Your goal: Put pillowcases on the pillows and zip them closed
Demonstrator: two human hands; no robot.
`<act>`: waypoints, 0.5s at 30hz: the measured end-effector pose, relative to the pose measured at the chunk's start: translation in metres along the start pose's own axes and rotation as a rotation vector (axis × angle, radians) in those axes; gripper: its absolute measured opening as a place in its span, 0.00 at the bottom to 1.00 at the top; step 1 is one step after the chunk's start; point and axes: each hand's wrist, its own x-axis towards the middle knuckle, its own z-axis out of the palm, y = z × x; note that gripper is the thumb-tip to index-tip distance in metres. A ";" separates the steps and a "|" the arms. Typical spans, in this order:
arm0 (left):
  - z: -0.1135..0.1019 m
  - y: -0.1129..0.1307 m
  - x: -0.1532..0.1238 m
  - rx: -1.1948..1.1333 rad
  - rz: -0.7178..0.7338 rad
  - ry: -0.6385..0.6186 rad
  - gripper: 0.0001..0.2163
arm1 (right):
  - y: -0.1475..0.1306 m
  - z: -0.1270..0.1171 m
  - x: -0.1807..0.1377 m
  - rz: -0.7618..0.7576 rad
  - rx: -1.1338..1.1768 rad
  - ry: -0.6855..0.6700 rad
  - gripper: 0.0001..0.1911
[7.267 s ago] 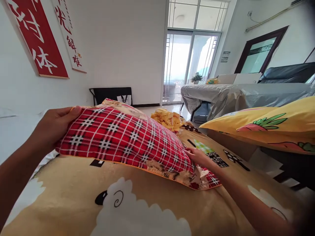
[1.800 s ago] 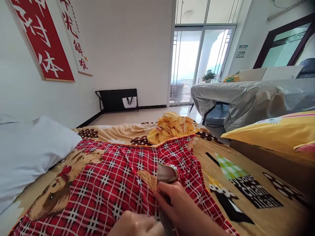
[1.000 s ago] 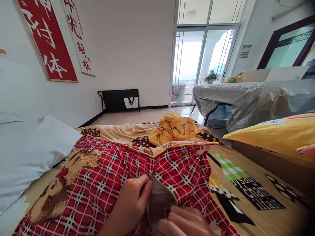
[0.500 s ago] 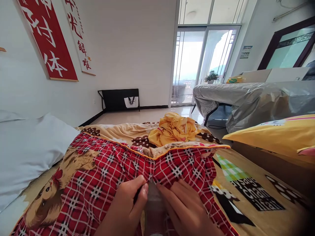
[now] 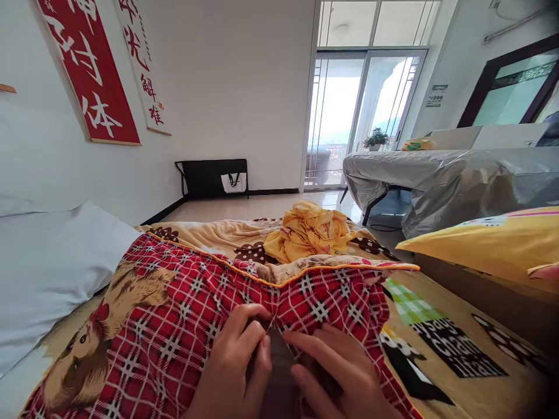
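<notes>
A red plaid cover (image 5: 183, 326) with orange piping and a printed hen lies in front of me. A slit in it shows a greyish inside (image 5: 279, 378); its edges meet at a point between my hands. My left hand (image 5: 240, 355) is closed on the slit's left edge, thumb pressed against bent fingers. My right hand (image 5: 336, 372) grips the right edge, with the index fingertip close to the slit's upper end and the thumb lower down. Whatever is under the curled fingers is hidden.
Beyond the cover lie a patterned tan blanket (image 5: 205, 230) and a crumpled yellow cloth (image 5: 310, 233). A white pillow (image 5: 65, 262) is on the left. A yellow pillow (image 5: 489, 238) sits at right, near a plastic-covered table (image 5: 458, 180).
My left hand has shifted slightly up and right, toward the slit's upper end. The right hand's thumb has come into view, apart from its index finger.
</notes>
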 end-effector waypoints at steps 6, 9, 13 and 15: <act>0.004 0.004 -0.003 0.004 0.047 0.040 0.08 | 0.007 0.005 0.002 -0.092 0.108 0.056 0.10; 0.004 0.004 -0.004 0.028 0.099 0.030 0.08 | 0.015 0.022 -0.003 -0.187 0.006 0.121 0.12; 0.007 0.003 -0.005 0.075 0.148 0.040 0.08 | 0.018 0.029 -0.008 -0.228 -0.104 0.118 0.13; 0.009 0.004 -0.006 0.097 0.168 0.048 0.08 | 0.016 0.027 -0.009 -0.276 -0.151 0.113 0.14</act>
